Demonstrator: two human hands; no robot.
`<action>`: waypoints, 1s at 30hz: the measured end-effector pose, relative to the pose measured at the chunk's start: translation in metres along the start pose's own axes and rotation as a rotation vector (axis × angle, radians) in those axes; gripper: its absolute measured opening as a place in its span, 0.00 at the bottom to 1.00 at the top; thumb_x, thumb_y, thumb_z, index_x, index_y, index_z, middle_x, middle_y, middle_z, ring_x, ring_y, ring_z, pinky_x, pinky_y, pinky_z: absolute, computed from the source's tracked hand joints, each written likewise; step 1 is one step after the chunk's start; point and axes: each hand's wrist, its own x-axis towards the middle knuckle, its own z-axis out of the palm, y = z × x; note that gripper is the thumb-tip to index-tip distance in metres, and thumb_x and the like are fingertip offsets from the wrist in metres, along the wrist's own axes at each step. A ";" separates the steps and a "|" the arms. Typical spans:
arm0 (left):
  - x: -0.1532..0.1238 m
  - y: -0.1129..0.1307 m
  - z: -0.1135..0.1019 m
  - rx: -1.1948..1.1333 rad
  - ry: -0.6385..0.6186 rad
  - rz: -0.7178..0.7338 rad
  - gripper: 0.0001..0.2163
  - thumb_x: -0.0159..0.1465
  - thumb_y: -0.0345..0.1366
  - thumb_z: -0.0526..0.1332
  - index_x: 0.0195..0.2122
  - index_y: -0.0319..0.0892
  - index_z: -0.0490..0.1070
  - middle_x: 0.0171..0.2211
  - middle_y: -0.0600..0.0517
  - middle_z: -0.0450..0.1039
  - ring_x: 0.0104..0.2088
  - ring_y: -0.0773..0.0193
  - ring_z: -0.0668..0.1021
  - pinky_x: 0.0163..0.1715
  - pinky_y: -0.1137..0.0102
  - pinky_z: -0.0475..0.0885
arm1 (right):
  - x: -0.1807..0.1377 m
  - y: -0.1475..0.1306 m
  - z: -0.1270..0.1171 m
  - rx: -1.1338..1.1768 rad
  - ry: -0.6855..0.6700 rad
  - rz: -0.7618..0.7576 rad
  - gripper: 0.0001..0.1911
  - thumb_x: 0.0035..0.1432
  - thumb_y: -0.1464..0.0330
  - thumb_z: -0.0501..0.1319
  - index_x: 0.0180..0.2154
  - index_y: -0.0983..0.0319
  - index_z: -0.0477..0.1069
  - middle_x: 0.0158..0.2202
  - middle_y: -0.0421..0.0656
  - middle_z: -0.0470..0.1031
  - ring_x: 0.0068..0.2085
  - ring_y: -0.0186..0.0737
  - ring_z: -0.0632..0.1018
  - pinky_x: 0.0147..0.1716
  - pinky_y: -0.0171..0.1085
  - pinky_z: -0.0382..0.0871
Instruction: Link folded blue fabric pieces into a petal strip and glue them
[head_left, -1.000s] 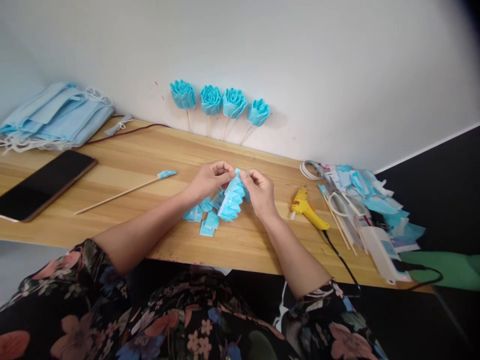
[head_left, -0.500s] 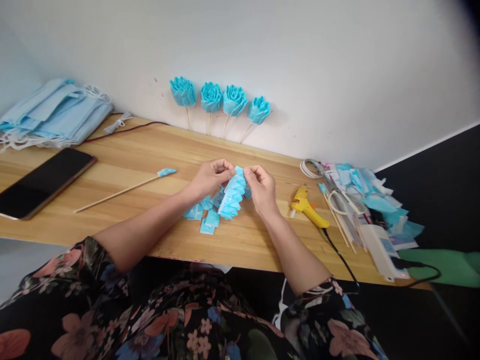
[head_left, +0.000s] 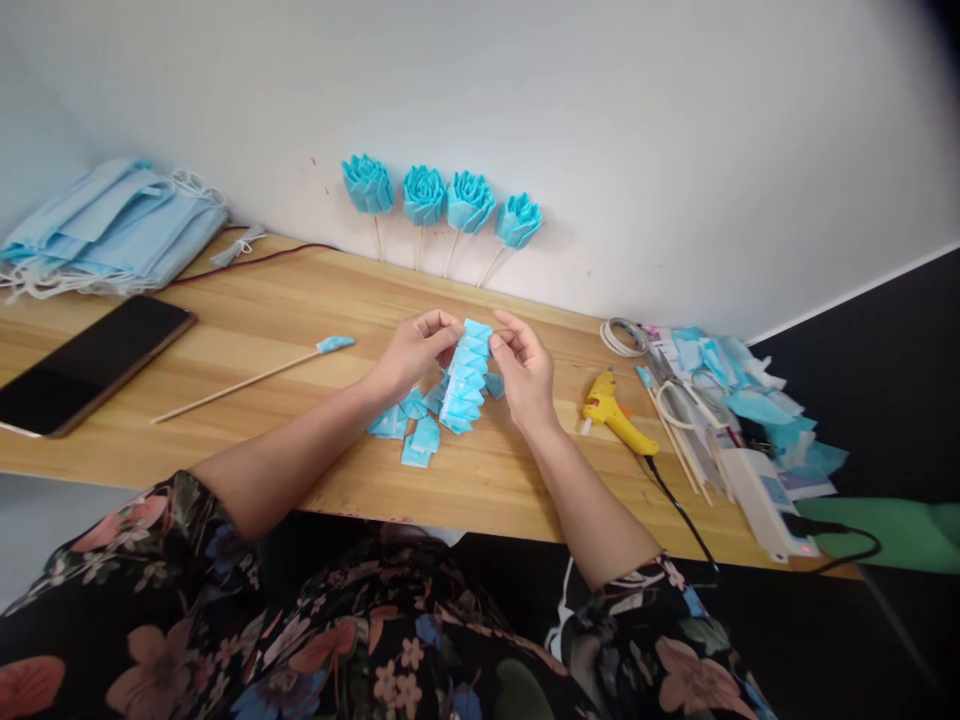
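A pleated strip of folded light-blue mask fabric hangs upright over the table, its zigzag points stacked one below another. At its upper left edge, the thumb and fingers of my left hand pinch it. My right hand has its thumb on the upper right edge, with the index finger lifted a little apart. Behind and below the strip lie several small folded blue pieces, partly hidden by it and by my left hand. A wooden stick with a blue fabric tip rests to the left.
Several blue fabric flowers on sticks lean against the wall. To the right are a yellow glue gun, scissors, a tape roll, a white power strip and fabric scraps. A phone and stacked masks are left.
The strip has turned more upright and risen slightly, showing its pleated face more squarely. My right index finger has lifted away from the thumb.
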 end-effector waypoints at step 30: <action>-0.003 0.003 0.004 0.046 -0.015 -0.050 0.09 0.56 0.36 0.69 0.26 0.40 0.70 0.22 0.57 0.69 0.22 0.72 0.69 0.25 0.74 0.66 | -0.003 -0.009 0.002 0.027 -0.017 0.074 0.20 0.63 0.54 0.63 0.53 0.53 0.75 0.35 0.40 0.77 0.34 0.37 0.75 0.34 0.38 0.74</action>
